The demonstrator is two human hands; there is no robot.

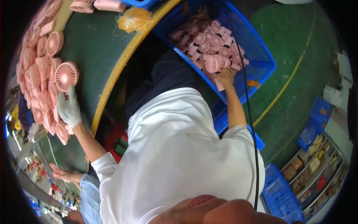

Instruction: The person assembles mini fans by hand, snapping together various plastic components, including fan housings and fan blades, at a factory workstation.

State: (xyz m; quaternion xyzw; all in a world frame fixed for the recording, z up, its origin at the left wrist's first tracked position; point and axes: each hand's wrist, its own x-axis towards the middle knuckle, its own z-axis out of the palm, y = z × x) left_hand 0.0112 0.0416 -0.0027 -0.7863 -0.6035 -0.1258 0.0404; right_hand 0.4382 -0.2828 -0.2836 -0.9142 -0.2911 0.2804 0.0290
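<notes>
My left hand [69,109], in a pale glove, reaches to the near edge of a heap of pink handheld fans [36,76] on the green table. Its fingers are stretched out and apart, with the tips at the lower rim of a round-headed fan [67,76]; whether they bear on it is hard to see. Bare, my right hand [226,77] grips a pink handheld fan [215,64] over the near side of a blue crate [261,52]. That fan's handle sticks out below the hand. Many similar fans [209,39] lie jumbled inside the crate.
The green table [87,44] has a yellow edge [118,71]. Orange scraps with threads [135,19] lie on it. A black cable [249,108] hangs past my right arm. A red stool [116,140] stands under the table. At lower left, a co-worker's hand [66,175] holds something pink.
</notes>
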